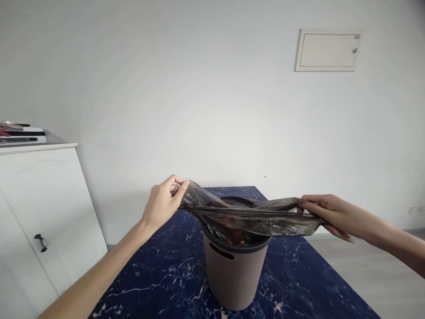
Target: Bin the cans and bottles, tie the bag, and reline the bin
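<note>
Gripping bag (252, 217) in bin (234, 274): left hand (162, 204), right hand (332, 215).

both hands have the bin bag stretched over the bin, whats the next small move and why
Probably bring both hands together above the bin. The left hand and right hand each pinch an end of the dark bag, pulled flat and wide across the rim, with the bag's body down inside. Gathering the ends would close its mouth.
</note>
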Motion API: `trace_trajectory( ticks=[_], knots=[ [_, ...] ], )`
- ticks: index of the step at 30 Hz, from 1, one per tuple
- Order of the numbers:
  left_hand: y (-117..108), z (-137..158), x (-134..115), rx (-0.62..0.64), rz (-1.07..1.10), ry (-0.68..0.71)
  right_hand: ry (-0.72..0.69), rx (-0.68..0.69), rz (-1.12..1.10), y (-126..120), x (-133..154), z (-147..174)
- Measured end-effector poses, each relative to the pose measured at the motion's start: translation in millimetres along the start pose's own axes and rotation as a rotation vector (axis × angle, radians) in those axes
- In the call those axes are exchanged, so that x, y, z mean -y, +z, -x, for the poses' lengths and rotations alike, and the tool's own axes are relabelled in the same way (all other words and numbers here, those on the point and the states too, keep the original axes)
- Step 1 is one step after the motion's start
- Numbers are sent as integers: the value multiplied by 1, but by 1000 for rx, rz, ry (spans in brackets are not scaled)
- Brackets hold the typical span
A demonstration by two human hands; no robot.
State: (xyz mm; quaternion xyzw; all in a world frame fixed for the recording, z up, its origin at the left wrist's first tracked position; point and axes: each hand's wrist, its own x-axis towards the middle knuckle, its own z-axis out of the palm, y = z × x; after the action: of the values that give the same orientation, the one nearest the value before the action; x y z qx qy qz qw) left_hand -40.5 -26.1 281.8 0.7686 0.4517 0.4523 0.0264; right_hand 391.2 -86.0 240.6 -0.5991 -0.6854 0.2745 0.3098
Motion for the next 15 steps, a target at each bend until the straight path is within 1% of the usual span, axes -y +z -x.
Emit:
trace_trajectory(
  ticks=[3,5,6,8,11,13,15],
  knots=[
    [-4,5,-2,-147,28,2,-25,-131,-39,-3,0,4],
    [-5,10,0,-196,74,-18,-30,-207,-62,-4,-1,7],
    [-5,12,1,-197,117,-40,-27,-232,-70,-4,-2,9],
    [-4,17,5,-162,239,-114,-15,-256,-71,-4,-7,14],
    [-4,22,14,-55,416,-237,-10,-220,-66,-6,-19,21],
    [-6,25,23,50,494,-275,-38,-195,-61,-8,-28,25],
    [-9,28,33,156,561,-279,-116,-248,13,-10,-38,30]
  ],
)
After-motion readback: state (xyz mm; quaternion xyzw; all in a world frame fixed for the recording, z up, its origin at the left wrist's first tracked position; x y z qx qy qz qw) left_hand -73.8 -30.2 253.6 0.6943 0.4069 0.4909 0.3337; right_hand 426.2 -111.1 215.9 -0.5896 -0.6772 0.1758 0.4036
